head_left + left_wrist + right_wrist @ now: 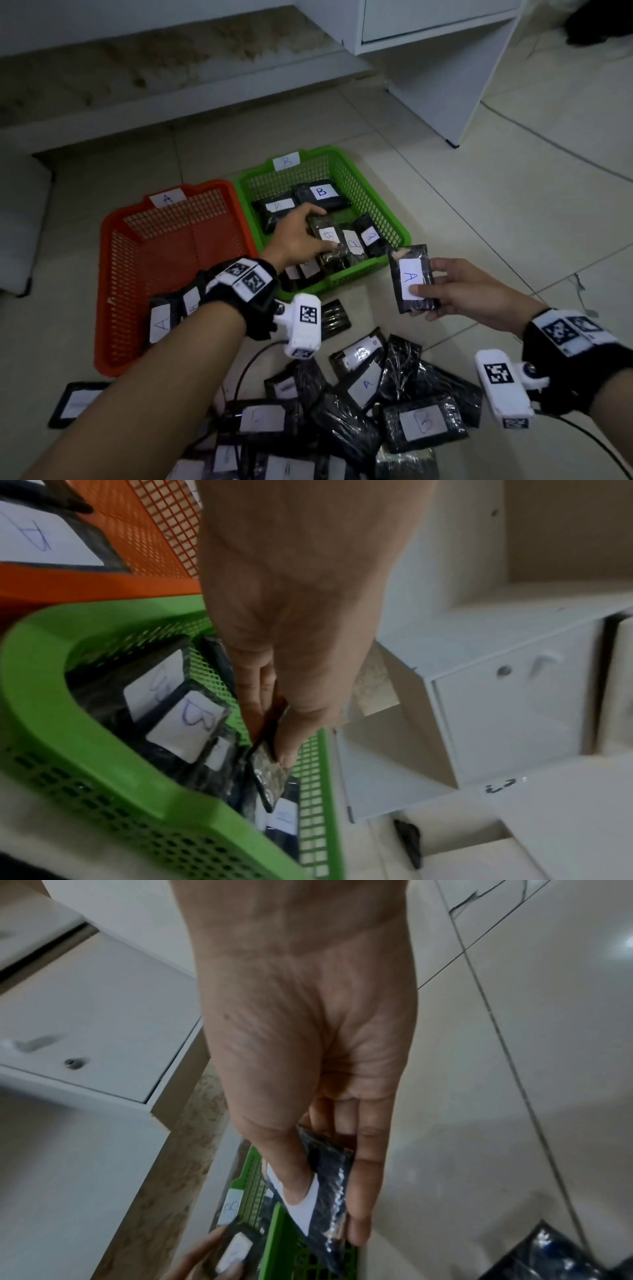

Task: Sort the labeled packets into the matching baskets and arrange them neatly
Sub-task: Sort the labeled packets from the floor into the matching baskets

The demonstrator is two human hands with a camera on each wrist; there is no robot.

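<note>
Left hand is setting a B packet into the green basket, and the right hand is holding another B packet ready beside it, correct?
Not quite. The right hand holds a packet labelled A, not B; the head view shows the letter. The rest stands: the left hand grips a B packet in the green basket.

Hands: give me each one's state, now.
Left hand: gripping a B packet in the green basket.
Right hand: holding an A packet.
</note>
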